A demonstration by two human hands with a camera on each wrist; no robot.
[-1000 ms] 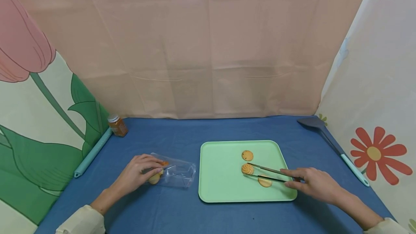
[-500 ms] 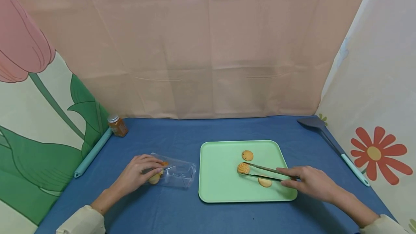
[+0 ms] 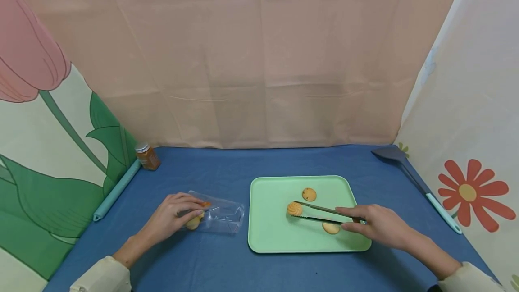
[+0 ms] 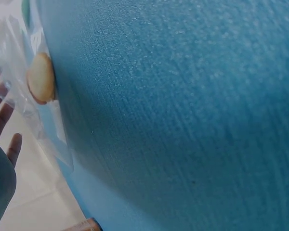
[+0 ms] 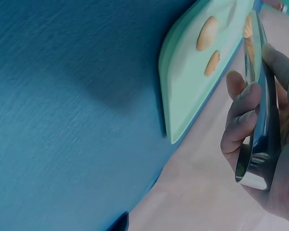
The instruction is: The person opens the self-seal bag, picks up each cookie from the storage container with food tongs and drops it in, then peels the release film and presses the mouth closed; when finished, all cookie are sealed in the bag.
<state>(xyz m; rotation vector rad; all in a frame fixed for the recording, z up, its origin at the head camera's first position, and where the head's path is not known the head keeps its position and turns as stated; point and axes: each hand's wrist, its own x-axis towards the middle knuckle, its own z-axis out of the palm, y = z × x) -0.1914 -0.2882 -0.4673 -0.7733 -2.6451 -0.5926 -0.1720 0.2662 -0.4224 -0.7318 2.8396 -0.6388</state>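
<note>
My left hand (image 3: 176, 213) holds the near end of a clear plastic bag (image 3: 230, 216) at the left of the tray. Inside the bag, a pale cookie (image 4: 41, 79) shows in the left wrist view; the hand partly hides the contents. In my right hand (image 3: 381, 224) is a pair of metal tongs (image 3: 324, 210), whose tips pinch a swirled cookie (image 3: 294, 208). That cookie is over the middle of a light green tray (image 3: 267, 240); its height above the surface is hard to tell. A speckled round cookie (image 3: 309, 194) and a plain one (image 3: 331, 228) lie on the tray.
At the back left stand a jar with brown contents (image 3: 148, 158) and a light blue rod (image 3: 117, 189). A dark spatula with a pale blue handle (image 3: 442, 211) lies along the right edge of the blue cloth (image 3: 227, 269). A beige sheet hangs behind.
My right hand has carried the tongs and the swirled cookie leftward across the tray, away from the other two cookies. The left hand and the bag have stayed in place.
</note>
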